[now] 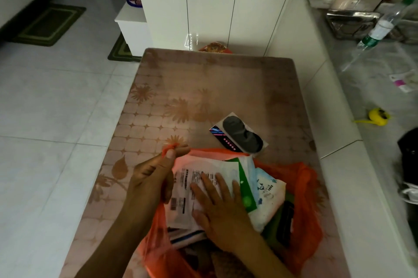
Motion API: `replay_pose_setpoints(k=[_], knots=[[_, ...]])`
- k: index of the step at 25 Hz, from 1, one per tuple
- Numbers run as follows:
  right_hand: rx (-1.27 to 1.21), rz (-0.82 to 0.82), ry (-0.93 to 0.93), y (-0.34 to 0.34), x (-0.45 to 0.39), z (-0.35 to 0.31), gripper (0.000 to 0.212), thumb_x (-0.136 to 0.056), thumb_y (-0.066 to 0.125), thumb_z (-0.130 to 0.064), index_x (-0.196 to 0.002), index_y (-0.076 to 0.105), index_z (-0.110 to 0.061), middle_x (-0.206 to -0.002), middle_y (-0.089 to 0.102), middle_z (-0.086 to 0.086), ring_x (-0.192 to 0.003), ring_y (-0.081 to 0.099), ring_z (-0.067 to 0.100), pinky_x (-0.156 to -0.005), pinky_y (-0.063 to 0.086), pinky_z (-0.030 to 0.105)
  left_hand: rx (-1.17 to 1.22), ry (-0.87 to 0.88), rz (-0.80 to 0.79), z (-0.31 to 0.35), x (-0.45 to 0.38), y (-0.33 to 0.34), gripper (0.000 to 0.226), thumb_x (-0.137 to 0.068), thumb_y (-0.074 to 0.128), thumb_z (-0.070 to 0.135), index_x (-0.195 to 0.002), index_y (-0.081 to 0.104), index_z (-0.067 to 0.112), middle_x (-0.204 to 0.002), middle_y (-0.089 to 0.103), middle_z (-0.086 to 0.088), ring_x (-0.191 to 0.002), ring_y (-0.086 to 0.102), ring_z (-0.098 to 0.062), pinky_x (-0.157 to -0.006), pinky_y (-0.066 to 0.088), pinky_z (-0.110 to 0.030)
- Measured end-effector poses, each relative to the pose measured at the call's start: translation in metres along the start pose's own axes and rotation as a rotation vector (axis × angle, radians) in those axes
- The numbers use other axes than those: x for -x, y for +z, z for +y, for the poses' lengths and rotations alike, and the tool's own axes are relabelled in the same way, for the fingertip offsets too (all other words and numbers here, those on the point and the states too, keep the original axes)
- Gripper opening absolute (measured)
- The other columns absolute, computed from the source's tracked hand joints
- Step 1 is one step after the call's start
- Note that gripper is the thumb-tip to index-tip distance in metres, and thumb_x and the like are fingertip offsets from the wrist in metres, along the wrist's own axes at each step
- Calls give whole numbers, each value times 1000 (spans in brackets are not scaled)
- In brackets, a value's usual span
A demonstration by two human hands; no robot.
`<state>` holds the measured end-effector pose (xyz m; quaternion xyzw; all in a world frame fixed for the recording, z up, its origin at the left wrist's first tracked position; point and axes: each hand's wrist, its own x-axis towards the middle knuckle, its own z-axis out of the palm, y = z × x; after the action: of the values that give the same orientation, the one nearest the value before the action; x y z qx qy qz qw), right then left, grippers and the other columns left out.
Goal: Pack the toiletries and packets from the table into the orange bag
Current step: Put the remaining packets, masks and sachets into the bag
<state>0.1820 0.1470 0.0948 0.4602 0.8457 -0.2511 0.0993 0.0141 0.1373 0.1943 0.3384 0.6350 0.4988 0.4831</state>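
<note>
The orange bag point(304, 189) lies open on the near part of the table point(203, 87). My left hand point(151, 178) pinches the bag's rim between thumb and fingers and lifts it. My right hand point(219, 207) presses flat, fingers straight, on a white packet with black print point(187, 178) inside the bag. Beside it in the bag sit a green-and-white packet point(245, 187) and a white wipes pack with blue print point(268, 196). A packaged dark eye mask point(239, 135) lies on the table just beyond the bag.
White cabinets point(210, 6) stand behind the table and a white counter point(366, 101) runs along its right side, holding a plastic bottle point(380, 26), a metal rack point(352, 22) and a yellow tape measure point(378, 116). Tiled floor lies to the left.
</note>
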Motion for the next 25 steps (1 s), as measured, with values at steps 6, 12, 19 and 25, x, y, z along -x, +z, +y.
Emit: replay_pose_setpoints(k=[6,12,19,25], knots=[[-652,-74,-28,-40,-36,31,36,-97,38,-49,-124,53,-32,-131,55,-3,-121,52,13,-104,41,46,99,-149,-44,-9,-7,14,28,-94,49,26,-106,73,17,-74,56,-37,-38,42,-12,-39,38,-17],[-585,288,537,-37,-121,179,30,-77,66,-39,-102,59,-24,-96,64,-2,-87,65,20,-75,56,39,35,-236,26,-12,-7,21,28,-93,50,34,-101,76,25,-103,58,-40,-42,35,-15,-44,30,-21],[-305,232,661,8,-173,226,84,-68,78,-43,-134,35,-15,-135,46,18,-118,50,37,-95,45,51,-154,-257,46,-9,-14,21,31,-96,44,44,-100,73,35,-72,70,-9,-41,40,-13,-39,32,-23],[-674,229,581,13,-168,221,45,-68,73,-30,-109,60,-17,-106,67,14,-91,64,33,-83,54,45,-341,-149,6,-3,-10,16,34,-101,38,30,-104,70,41,-81,71,20,-54,54,-11,-44,44,-22]])
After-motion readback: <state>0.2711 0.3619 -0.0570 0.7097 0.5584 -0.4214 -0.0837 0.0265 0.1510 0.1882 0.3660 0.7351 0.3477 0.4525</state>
